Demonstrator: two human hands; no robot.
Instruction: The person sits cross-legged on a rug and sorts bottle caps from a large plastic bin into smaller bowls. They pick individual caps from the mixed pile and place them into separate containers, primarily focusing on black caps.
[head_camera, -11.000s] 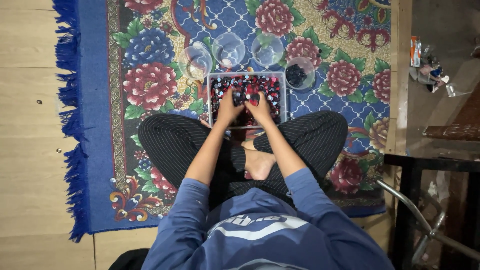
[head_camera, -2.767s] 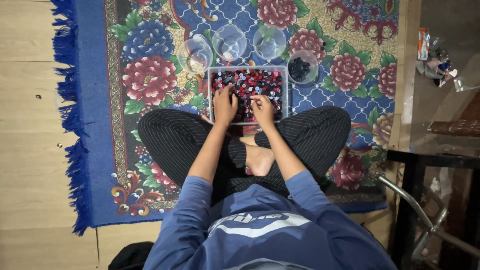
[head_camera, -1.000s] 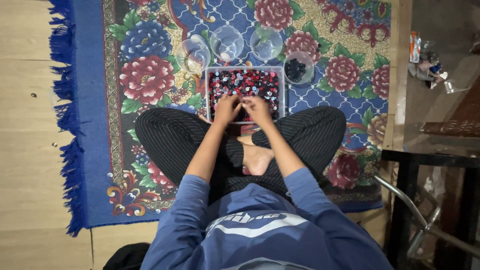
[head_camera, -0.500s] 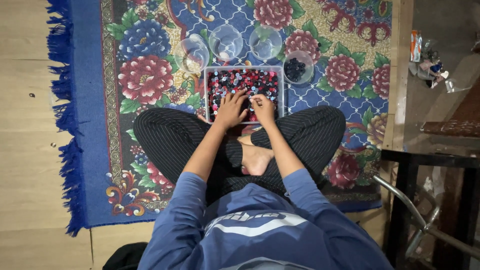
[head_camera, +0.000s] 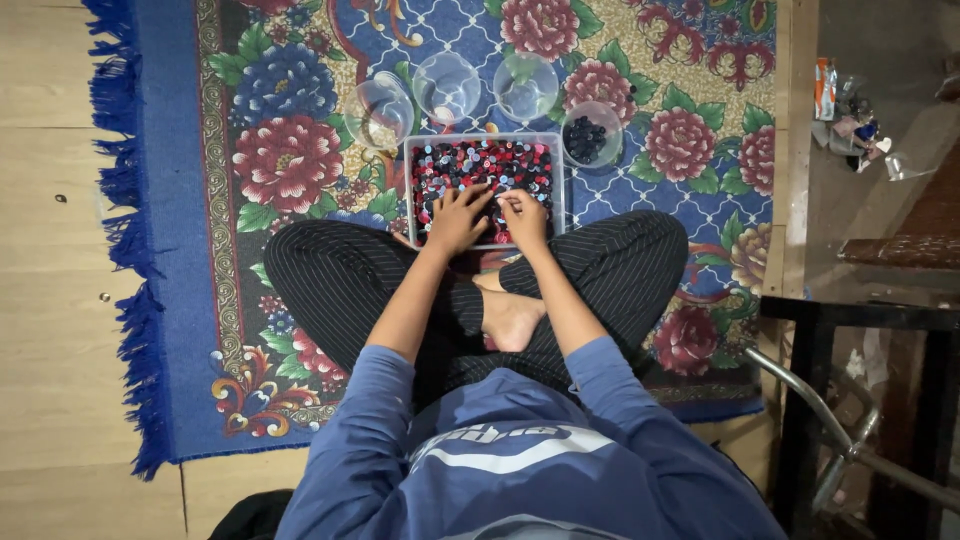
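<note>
Left hand (head_camera: 458, 215): fingers spread flat on the buttons.
Right hand (head_camera: 524, 214): fingertips bunched; any grip cannot be told.
Tray (head_camera: 484, 138): red and dark buttons directly beneath both hands, long axis side to side.
Dark-button bowl (head_camera: 590, 136): beyond the right fingers, nearer that hand.

- Open carpet (head_camera: 210, 330) across the left of the frame, from the tray's left wall out to the blue fringe; wide passage there.
- Bare wooden floor (head_camera: 50, 300) beyond the fringe at far left, unobstructed.
- Above the tray (head_camera: 408, 185), blocked by a row of clear bowls (head_camera: 447, 85); only narrow gaps between them.
- Bowl of dark pieces (head_camera: 590, 135) just beside the tray's upper right corner, closing that side.
- Inside the tray, left hand (head_camera: 457, 215) and right hand (head_camera: 525, 215) nearly touching at the near edge; upper half open.
- Below the tray, hemmed by crossed legs (head_camera: 330, 280).
- Right of frame, walled off by a dark table (head_camera: 860, 310) and metal tube (head_camera: 800, 390).
</note>
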